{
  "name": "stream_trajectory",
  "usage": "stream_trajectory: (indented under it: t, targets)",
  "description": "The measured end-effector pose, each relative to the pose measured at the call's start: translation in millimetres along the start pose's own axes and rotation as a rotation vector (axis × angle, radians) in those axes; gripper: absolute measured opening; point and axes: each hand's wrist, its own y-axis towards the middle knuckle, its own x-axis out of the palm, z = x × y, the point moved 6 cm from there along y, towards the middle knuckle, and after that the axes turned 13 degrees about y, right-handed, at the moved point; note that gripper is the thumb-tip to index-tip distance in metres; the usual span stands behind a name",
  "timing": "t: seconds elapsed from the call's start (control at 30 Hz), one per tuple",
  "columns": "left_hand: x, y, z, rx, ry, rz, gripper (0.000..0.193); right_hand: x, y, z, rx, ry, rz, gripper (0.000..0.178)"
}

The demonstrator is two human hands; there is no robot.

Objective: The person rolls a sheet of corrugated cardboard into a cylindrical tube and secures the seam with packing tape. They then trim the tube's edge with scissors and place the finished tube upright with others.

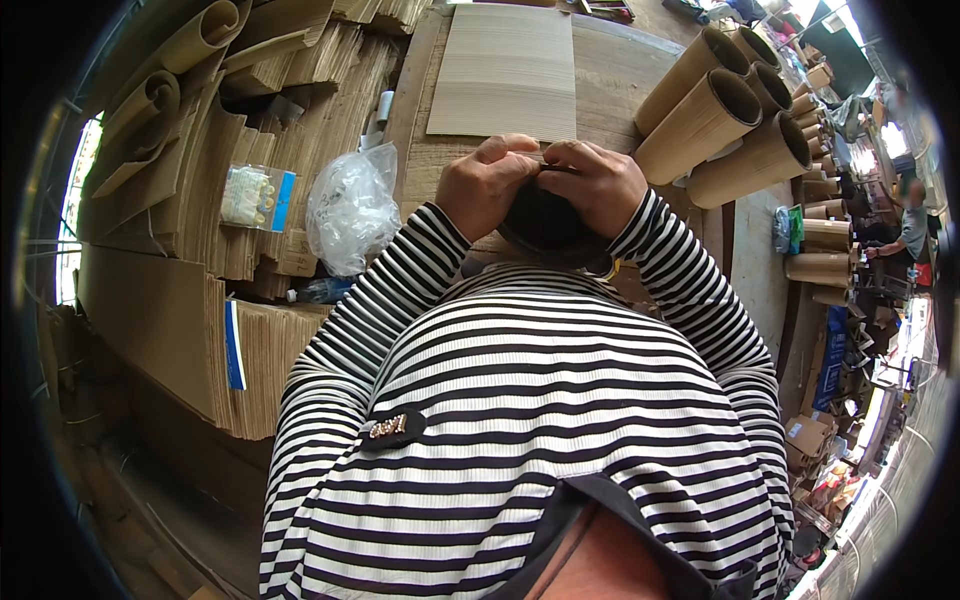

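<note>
My left hand and my right hand meet close to my chest over a wooden workbench. Both grip a round black object, its top edge pinched between my fingertips; what it is I cannot tell. My striped sleeves run down from both wrists. A flat sheet of corrugated cardboard lies on the bench just beyond my hands.
Several large cardboard tubes lie at the bench's right. Stacks of folded cardboard fill the left, with a clear plastic bag and a small packet on them. More tubes and a person are at far right.
</note>
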Motion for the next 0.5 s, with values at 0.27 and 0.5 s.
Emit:
stream_trajectory:
  t: [0.27, 0.5]
  targets:
    - [-1, -1, 2, -0.026, -0.043, -0.079, 0.009, -2, 2, -9, -0.024, -0.005, -0.006, 0.021]
    - [5, -4, 2, -0.017, -0.093, -0.245, 0.014, 4, -1, 2, 0.116, -0.019, 0.043, 0.014]
